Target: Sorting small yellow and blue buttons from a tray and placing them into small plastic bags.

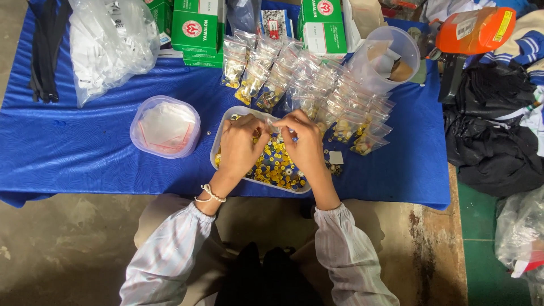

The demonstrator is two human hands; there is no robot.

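Blue-covered desk (85,147) on bare concrete floor (68,243), dark clothing heaped past its right edge. Near the front edge, a clear tray (218,148) full of yellow and blue buttons (273,167). Left of it, a round lidded tub (165,126) with white contents. Toward the back edge, green boxes (197,28) and rows of small filled zip bags (317,90). Over the tray, left hand (241,148) and right hand (303,144) pinching one small clear bag (279,126) between fingertips.

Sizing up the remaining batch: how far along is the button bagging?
Done: rows of filled small bags lie on the blue cloth. In hand: left hand and right hand pinch a small clear bag. Left: the tray holds many yellow buttons.
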